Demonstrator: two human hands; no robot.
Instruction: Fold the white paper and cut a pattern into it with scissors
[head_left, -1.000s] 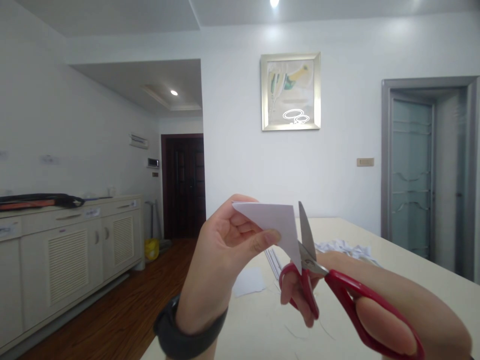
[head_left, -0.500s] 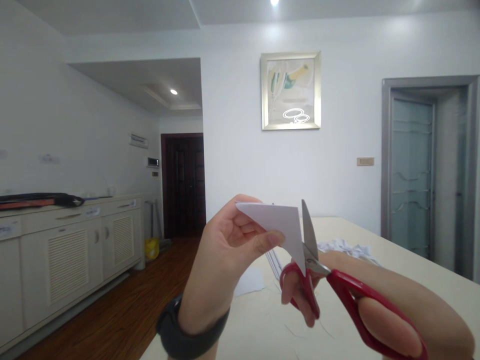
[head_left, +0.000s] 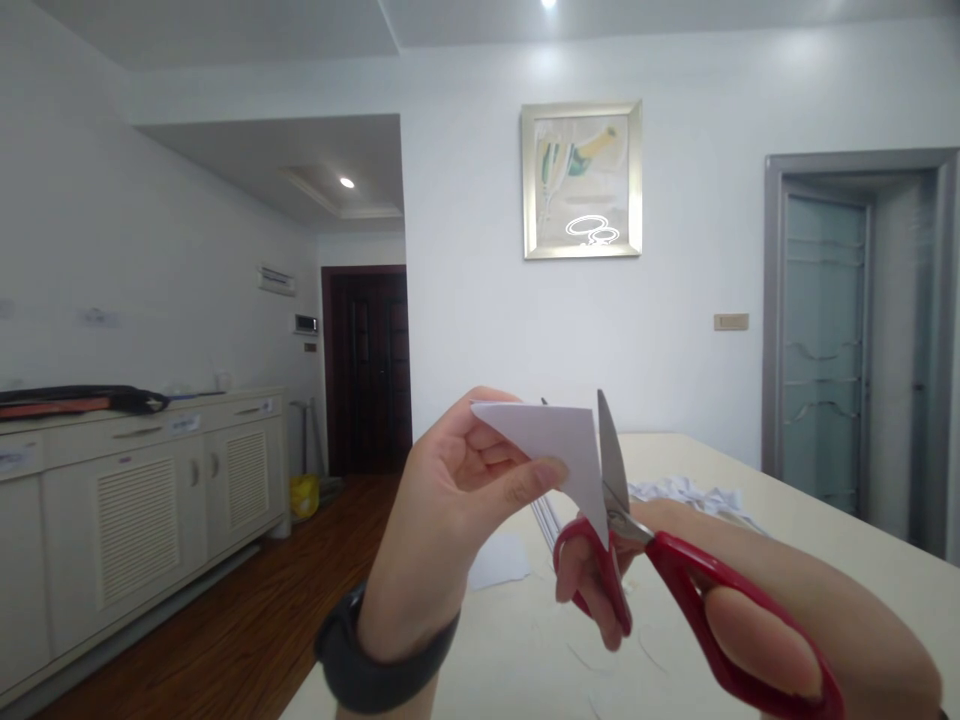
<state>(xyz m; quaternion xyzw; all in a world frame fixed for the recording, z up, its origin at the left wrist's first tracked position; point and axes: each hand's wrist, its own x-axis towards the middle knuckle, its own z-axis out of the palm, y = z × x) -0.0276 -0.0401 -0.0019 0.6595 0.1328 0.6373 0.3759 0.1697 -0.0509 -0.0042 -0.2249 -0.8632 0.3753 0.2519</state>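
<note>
My left hand (head_left: pixel 480 480), with a black band on its wrist, pinches a folded piece of white paper (head_left: pixel 559 440) between thumb and fingers. My right hand (head_left: pixel 592 590) has its fingers and thumb through the loops of red-handled scissors (head_left: pixel 616 470). The scissor blades are spread. One blade stands in front of the paper's right edge and the tip of the other shows behind its top edge. The paper narrows to a point near the scissors' pivot.
Below my hands is a cream table (head_left: pixel 510 650) with thin paper slivers on it. A white sheet (head_left: pixel 501 562) and a stack of folded paper (head_left: pixel 547 525) lie behind my left hand. Farther right is a heap of white paper scraps (head_left: pixel 697 495). A white cabinet (head_left: pixel 150 500) stands left.
The scissors and my right hand have shifted slightly left and up against the paper, and the rear blade tip shows more above its top edge. My left hand has hardly moved.
</note>
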